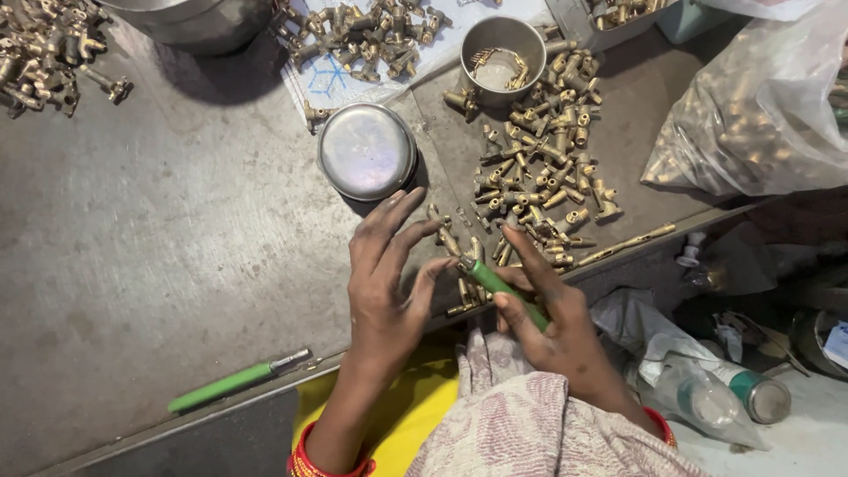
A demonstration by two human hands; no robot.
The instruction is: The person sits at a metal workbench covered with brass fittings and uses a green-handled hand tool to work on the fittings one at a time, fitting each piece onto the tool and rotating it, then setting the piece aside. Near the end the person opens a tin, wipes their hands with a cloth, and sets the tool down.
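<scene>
1. Near the front edge of the grey metal worktop (159, 256), the right hand (552, 322) is curled shut around a green-handled tool with a metal tip (503, 290), thumb and fingers wrapped on the handle.
2. That tool's long axis runs diagonally, its tip pointing up-left toward the left hand (389, 291).
3. The left hand is half open, fingers spread and bent; its fingertips meet a small brass fitting (450, 240) at the tool's tip.
4. A pile of brass fittings (539, 168) lies just beyond both hands.
5. A second green-handled tool (234, 382) lies along the front edge, well left of the hands.
6. A round steel lid (367, 150) sits beyond the left hand.
</scene>
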